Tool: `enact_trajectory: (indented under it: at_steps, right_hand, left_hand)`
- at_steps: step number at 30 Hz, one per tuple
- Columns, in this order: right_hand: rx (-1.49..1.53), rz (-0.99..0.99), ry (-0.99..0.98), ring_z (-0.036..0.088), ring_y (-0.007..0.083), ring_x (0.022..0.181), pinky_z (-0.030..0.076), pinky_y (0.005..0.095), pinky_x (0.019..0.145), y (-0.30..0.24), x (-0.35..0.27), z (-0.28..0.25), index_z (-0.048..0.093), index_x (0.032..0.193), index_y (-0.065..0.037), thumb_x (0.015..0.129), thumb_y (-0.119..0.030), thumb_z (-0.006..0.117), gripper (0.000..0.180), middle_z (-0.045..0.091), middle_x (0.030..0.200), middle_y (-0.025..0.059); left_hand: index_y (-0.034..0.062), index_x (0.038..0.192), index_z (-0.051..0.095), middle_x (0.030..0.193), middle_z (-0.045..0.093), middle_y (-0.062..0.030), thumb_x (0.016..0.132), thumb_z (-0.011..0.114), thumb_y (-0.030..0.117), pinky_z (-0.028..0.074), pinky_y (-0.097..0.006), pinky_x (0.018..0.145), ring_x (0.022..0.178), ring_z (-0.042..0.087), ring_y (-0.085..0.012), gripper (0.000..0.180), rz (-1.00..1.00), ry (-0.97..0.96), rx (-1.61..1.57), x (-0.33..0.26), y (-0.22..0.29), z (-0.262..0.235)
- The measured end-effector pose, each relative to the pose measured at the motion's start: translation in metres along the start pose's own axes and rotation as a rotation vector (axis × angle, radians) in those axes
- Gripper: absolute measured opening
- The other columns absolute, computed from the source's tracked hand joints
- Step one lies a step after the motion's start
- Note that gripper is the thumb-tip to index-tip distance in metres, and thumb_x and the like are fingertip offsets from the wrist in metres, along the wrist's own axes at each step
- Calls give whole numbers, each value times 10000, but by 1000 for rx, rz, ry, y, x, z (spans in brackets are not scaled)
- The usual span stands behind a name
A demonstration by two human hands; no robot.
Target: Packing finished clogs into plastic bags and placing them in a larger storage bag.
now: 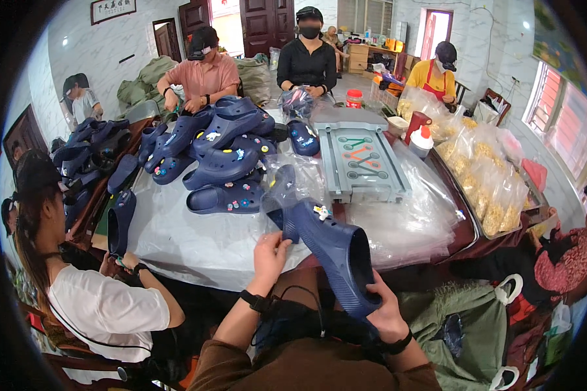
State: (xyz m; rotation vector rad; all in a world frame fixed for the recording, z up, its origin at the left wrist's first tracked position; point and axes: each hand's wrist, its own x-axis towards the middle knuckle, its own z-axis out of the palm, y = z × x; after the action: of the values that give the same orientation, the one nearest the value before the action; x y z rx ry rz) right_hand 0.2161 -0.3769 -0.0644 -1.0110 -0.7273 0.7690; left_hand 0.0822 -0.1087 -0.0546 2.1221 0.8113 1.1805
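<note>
Brown-sleeved forearms (231, 345) reach forward from below. Closest, the right hand (388, 309) is curled firmly around the heel of a navy-blue, ridged-sided clog (336, 251), which slants up and leftward between both hands. The left hand (272, 257) has its thumb and fingers pinched together on the lower edge of a clear plastic bag (300, 173); a second navy clog (282, 212) shows partly inside it, behind the first one's toe.

Right of the right hand, an open-handled green woven sack (473, 313) carries a dark bundle (451, 335), its contents too unclear to tell. Beyond the hands, a white-covered table (156, 228) bears a heap of charm-studded navy clogs (222, 163) to the left, and flat clear bags (404, 228) to the right, beside a grey plastic case (332, 153). Farther right, bulging clear bags of yellow pieces (489, 169) fill a shallow tray (531, 215). Farther ahead stands a red-lidded jar (354, 98).
</note>
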Motion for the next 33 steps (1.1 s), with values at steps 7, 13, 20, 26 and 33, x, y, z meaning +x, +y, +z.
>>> enact_trajectory:
  at_steps: [7, 13, 20, 26, 33]
  right_hand:
    - [72, 266, 14, 624, 255, 1135, 526, 402, 952, -15, 10, 17, 455, 1405, -57, 1021, -147, 413, 397, 595, 1314, 151]
    - [889, 567, -162, 632, 235, 1061, 546, 361, 846, -10, 28, 21, 491, 1397, -21, 1036, -110, 442, 375, 587, 1291, 120]
    - [-225, 58, -335, 638, 209, 1066, 547, 285, 818, 31, 46, 44, 460, 1437, 1, 1059, -118, 388, 402, 547, 1414, 182]
    - [36, 542, -160, 673, 217, 798, 561, 325, 604, 43, 73, 83, 521, 1223, 1, 1061, -261, 426, 322, 646, 985, 124]
    - [-885, 315, -335, 675, 219, 679, 533, 355, 651, 53, 95, 71, 661, 1056, -23, 1056, -320, 424, 380, 695, 752, 67]
  left_hand:
    - [13, 1036, 680, 927, 681, -168, 791, 767, 131, 483, -449, 797, 915, 589, -353, 285, 135, -27, 271, -23, -40, -11]
    - [-26, 1079, 617, 945, 674, -172, 868, 719, 113, 498, -405, 811, 870, 637, -334, 273, -95, -195, 9, -40, -37, 3]
    - [-11, 1129, 579, 958, 679, -83, 951, 665, 98, 502, -303, 821, 944, 628, -139, 225, -377, -375, -588, -46, -40, -7]
    - [35, 1379, 485, 1328, 542, -182, 927, 688, 154, 442, -377, 1018, 1209, 551, -273, 509, -154, -232, -408, -46, -11, -31]
    - [59, 1480, 417, 1618, 130, -296, 748, 840, 400, 265, -511, 1170, 1465, 249, -438, 911, 195, -294, -19, -50, 14, -63]
